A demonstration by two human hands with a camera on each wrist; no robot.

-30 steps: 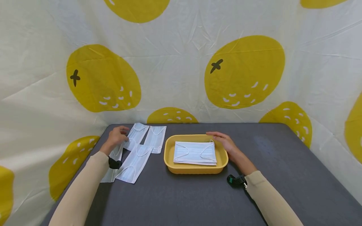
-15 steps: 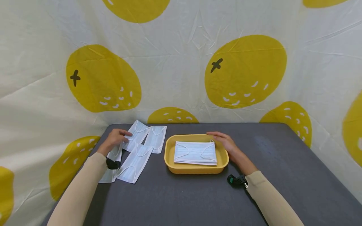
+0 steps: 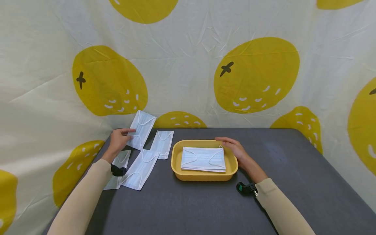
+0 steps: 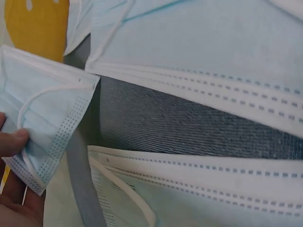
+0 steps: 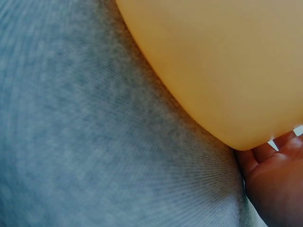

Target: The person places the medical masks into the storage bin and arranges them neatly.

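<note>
Backdrop: a creased white cloth [image 3: 188,65] printed with big yellow fruit hangs behind and to both sides.
Table: a dark grey surface [image 3: 205,202] carries everything.
Tray: a yellow tray [image 3: 176,160] sits mid-table with a neat stack of masks [image 3: 203,159] inside.
Loose masks: 3 masks [image 3: 141,164] lie flat left of the tray, partly overlapping (one is largely hidden under the left forearm).
Lifted mask: a single mask [image 3: 142,129] is up off the table, tilted, near the far left corner; the left wrist view shows it [image 4: 45,127] above the others, its ear loop hanging free.
Left hand: the left hand [image 3: 118,141] pinches this mask at its lower edge, thumb on top.
Right hand: the right hand [image 3: 235,150] rests against the tray's right rim, fingers relaxed and straight, gripping nothing.
Step in hand: by my reading, 1 loose mask is being picked up for the tray's stack.
Next move: it likely calls for carrying the mask rightward, turning it level, and squaring it with the stack while the right hand steadies the tray.
</note>
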